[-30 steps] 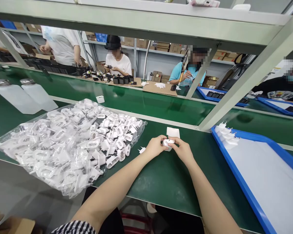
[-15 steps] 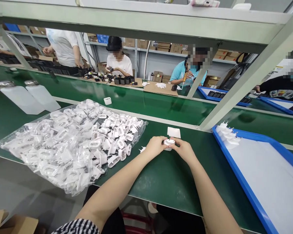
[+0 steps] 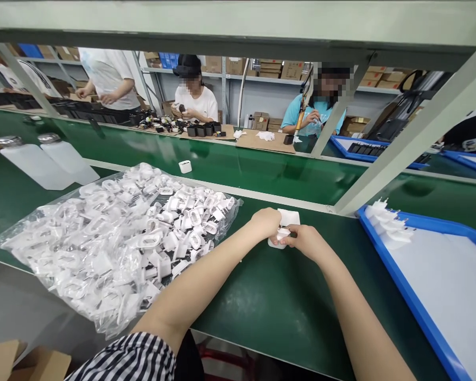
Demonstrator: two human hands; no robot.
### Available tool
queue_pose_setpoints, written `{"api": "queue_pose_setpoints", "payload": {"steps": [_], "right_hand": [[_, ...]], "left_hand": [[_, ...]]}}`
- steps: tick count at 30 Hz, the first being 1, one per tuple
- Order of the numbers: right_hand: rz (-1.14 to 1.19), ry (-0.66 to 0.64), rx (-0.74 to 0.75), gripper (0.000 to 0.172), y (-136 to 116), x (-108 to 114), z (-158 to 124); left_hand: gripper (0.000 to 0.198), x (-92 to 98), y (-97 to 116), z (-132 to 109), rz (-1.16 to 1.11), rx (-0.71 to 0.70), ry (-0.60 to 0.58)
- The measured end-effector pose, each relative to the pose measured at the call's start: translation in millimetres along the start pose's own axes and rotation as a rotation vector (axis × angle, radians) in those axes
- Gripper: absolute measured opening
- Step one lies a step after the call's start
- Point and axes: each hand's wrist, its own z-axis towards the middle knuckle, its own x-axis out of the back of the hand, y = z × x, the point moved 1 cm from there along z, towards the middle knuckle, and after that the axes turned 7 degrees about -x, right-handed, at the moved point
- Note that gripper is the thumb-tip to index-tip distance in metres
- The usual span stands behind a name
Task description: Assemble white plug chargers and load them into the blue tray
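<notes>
Over the green bench, my right hand [image 3: 307, 241] pinches a small white plug casing [image 3: 283, 233] between thumb and fingertips. My left hand [image 3: 267, 223] is closed at the casing's left side, its thumb against the white plastic; most of its fingertips are hidden. Directly under the held casing is another white plastic piece [image 3: 276, 244], partly covered by the fingers. A white folded cloth or paper [image 3: 290, 217] lies just beyond both hands. To the left, a clear plastic bag [image 3: 115, 238] spreads under and around a heap of white plug casings [image 3: 194, 217].
On the right, a blue-rimmed tray [image 3: 400, 280] holds several white plugs [image 3: 388, 222] in its far corner. Two white bottles [image 3: 37, 164] stand at the left. One white casing [image 3: 185, 166] sits behind the heap. A slanted metal post [image 3: 416, 124] rises beyond; co-workers sit across.
My left hand has shifted over the held casing toward the white cloth, and its forearm now reaches further across. The view has tilted slightly, with things at the right appearing further right.
</notes>
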Motion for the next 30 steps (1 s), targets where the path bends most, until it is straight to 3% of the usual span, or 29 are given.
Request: {"api": "queue_pose_setpoints", "payload": {"steps": [5,9,15,21,25,28,30], "right_hand": [[0.021,-0.004,0.036,0.010,-1,0,0],[-0.074,0.072,0.090,0.008,-7,0,-8],[-0.208,0.063,0.105,0.010,-8,5,-20],[-0.210,0.039,-0.017,0.012,33,32,-38],[-0.182,0.002,-0.151,0.014,69,53,-38],[-0.249,0.174,-0.193,0.034,71,55,-39],[-0.305,0.368,-0.117,0.045,48,44,-44]], "left_hand": [[0.026,-2.1,-2,-4,-0.001,-0.042,0.033],[0.025,-7.1,2,-13,-0.018,-0.019,0.124],[0.034,-10.6,-13,-24,-0.035,0.033,0.050],[0.022,18.9,-81,-28,0.023,0.279,0.352],[0.035,40.8,-140,-20,0.040,0.546,0.516],[0.049,43.4,-178,-9,0.017,0.685,0.571],[0.060,40.3,-196,1,0.006,0.719,0.579]]}}
